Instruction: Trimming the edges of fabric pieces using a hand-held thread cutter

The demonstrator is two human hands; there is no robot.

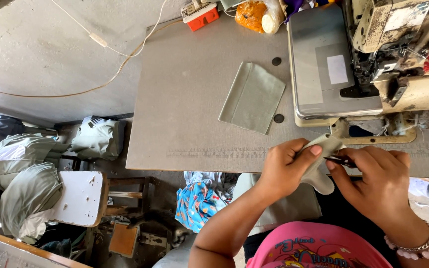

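My left hand (286, 166) pinches a small grey-green fabric piece (322, 168) at the near edge of the sewing table (184, 114). My right hand (376, 181) holds a small dark tool, likely thread snips (339, 161), with its tip against the fabric. A folded grey-green fabric panel (252, 97) lies flat on the table beyond my hands. The sewing machine (373, 59) stands at the right, its needle area behind my right hand. A bead bracelet sits on my right wrist.
An orange and white power strip (200, 15) and an orange plastic bag (257, 15) rest at the table's far edge. A white stool (81, 197) with piled grey-green garments (26, 188) stands left. Blue patterned cloth (197, 203) lies under the table.
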